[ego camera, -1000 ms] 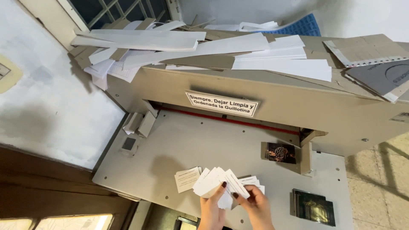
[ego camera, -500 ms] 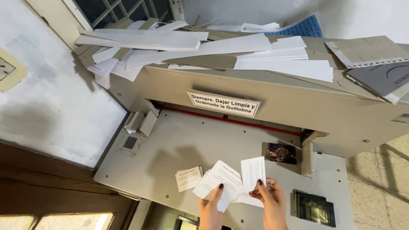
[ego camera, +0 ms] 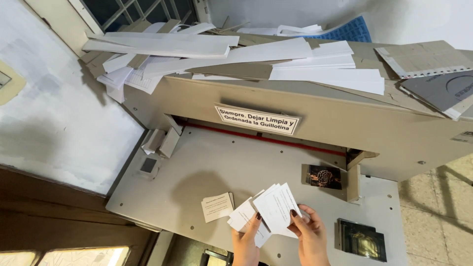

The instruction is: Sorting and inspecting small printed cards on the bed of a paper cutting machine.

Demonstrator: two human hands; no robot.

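Note:
Both my hands hold a fanned bunch of small white printed cards (ego camera: 272,209) just above the front of a grey paper-cutter table (ego camera: 207,167). My left hand (ego camera: 246,244) pinches the lower left of the fan with thumb on top. On the right side, my right hand (ego camera: 309,235) grips the topmost card by its edge. A small separate stack of white cards (ego camera: 217,206) lies flat on the table just left of my hands.
A dark picture card (ego camera: 324,176) lies by the cutter's throat, and a stack of dark cards (ego camera: 361,239) sits at the table's right front. Long white paper strips (ego camera: 162,44) and grey sheets (ego camera: 438,88) pile on top of the beige machine. A wall stands at left.
My right hand had lifted one card apart to the right; it has now come back onto the fan, and the cards are gathered closer together between both hands.

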